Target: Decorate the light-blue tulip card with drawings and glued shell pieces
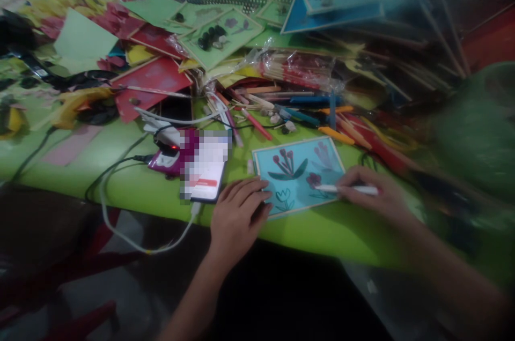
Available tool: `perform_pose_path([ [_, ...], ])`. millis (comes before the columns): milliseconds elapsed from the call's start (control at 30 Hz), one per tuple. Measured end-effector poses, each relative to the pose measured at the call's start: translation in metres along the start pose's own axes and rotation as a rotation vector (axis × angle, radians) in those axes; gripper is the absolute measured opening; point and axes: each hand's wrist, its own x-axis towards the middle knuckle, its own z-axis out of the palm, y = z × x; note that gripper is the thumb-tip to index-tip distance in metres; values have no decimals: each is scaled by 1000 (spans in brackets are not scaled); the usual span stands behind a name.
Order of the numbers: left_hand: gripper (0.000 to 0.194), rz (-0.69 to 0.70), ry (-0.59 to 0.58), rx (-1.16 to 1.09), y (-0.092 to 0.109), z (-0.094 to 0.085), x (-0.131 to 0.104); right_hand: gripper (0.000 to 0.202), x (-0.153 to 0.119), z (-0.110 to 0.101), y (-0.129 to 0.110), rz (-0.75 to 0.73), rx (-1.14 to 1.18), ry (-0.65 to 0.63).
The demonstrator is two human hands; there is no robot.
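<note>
Blue card (298, 183), pale-rimmed rect., under pen (329, 188) in R hand (378, 202)

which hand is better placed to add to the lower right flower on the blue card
Probably the right hand: it holds the pen, tip near that flower. The left hand rests at the left edge of the card, no pen showing.

The desk (314, 231) has a smooth lime-green top with a rounded front edge. Near that edge lie, from left to right, a pink paper piece (72, 145), a magenta socket block (175, 165), a phone (209, 175) with its screen lit, and a blue card (295, 185) bearing drawn flowers. Farther back, a red pen (257, 125), an orange pen (336, 135) and small stones (288, 126) lie before a blurred heap of coloured paper (86, 35) and framed cards (237, 43).
</note>
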Motion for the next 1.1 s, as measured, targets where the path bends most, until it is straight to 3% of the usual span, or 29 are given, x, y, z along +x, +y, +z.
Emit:
perform_pose_path([
  [1100,12,-3,0,4,1,-1,1,30,-1,-2,-1,40,-17,27],
])
